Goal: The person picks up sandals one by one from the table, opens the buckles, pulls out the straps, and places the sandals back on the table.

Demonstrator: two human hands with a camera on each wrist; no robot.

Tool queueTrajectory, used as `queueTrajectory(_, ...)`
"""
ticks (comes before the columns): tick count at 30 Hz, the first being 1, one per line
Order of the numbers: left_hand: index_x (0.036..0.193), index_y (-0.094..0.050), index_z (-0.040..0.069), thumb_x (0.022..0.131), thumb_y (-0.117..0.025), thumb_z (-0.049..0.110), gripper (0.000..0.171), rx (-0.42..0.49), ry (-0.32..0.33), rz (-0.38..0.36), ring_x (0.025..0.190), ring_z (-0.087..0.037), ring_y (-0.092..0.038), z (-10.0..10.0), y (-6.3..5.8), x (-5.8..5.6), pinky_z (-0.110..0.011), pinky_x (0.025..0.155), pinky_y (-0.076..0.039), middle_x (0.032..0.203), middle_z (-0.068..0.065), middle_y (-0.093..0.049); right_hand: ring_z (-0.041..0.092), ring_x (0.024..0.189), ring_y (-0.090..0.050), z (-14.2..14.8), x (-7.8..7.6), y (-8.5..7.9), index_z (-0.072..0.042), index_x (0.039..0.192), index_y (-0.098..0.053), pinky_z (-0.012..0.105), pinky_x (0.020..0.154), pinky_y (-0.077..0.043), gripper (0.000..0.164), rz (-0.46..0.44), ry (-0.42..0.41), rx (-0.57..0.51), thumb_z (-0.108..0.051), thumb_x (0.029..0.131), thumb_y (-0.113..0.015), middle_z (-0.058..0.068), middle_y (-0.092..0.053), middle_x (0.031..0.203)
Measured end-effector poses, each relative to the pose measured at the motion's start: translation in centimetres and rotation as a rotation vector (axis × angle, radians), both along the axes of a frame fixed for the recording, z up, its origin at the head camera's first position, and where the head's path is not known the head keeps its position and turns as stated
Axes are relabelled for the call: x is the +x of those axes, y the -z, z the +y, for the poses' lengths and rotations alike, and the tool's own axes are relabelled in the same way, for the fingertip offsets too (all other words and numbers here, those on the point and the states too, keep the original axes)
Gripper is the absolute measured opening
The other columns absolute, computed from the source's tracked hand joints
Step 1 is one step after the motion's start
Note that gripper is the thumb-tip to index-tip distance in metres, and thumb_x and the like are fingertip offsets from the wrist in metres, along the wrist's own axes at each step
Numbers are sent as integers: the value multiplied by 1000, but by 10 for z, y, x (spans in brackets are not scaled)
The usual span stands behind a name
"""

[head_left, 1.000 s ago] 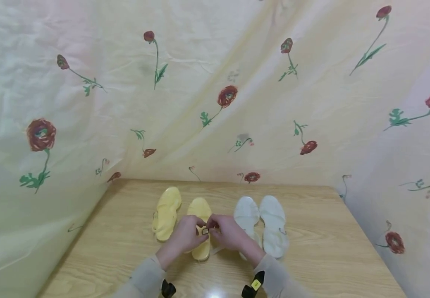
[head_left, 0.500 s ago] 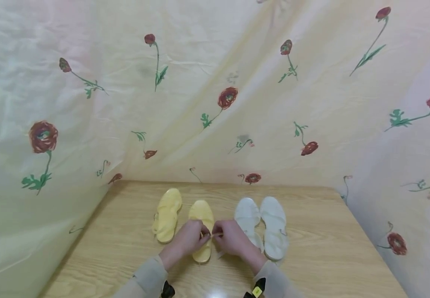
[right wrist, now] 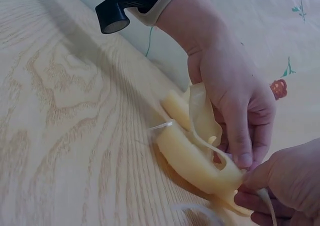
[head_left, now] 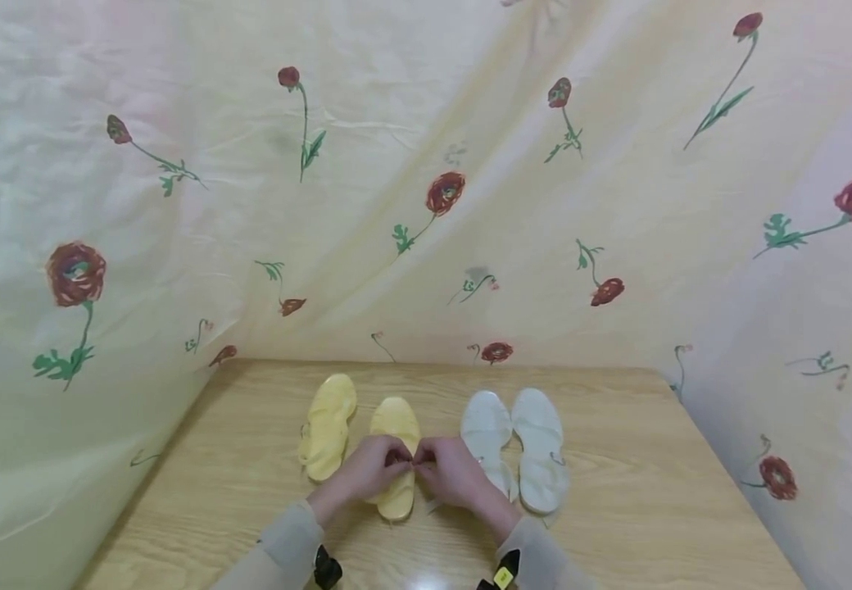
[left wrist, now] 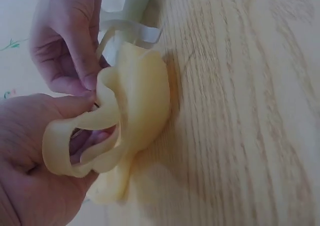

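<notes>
Both hands meet over a yellow sandal in the head view. My left hand pinches its ankle strap, which loops over the fingers in the left wrist view. Tip to tip with it, my right hand pinches the strap's other part; a thin strap end sticks out by its fingers in the right wrist view. The fingers hide the joint between the strap parts. To the left lies the other yellow sandal, its strap at its left side.
Two white sandals, one nearer and one farther right, lie side by side right of my right hand. The wooden table meets a flowered cloth behind and at both sides.
A second ago a small buckle showed between the hands; now the fingertips cover it. The hands have come together, after a short gap with the strap stretched between them. The sandals stay in place.
</notes>
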State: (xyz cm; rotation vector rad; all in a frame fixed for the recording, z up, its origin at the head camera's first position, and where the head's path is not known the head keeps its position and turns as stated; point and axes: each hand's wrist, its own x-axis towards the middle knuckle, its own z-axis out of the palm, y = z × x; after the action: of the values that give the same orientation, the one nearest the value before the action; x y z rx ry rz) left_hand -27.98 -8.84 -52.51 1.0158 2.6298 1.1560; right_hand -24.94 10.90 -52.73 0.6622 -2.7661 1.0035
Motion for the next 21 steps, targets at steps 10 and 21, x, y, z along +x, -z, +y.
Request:
queueTrajectory(10, 101, -82, 3, 96, -79, 10, 9, 97, -42, -10, 81, -8, -74, -5, 10, -2, -17, 72, -58, 94, -9, -82, 5, 79, -69, -5, 3, 4, -13, 84, -78, 21, 72, -57, 12, 17, 59, -94, -4, 93, -78, -1, -79, 83)
queueTrajectory(21, 94, -84, 6, 93, -82, 11, 6, -65, 17, -14, 80, -8, -72, -16, -10, -8, -21, 72, -57, 89, -5, -83, 1, 76, -60, -7, 5, 8, -16, 82, -76, 20, 70, -50, 12, -93, 94, -159, -9, 91, -80, -4, -77, 84)
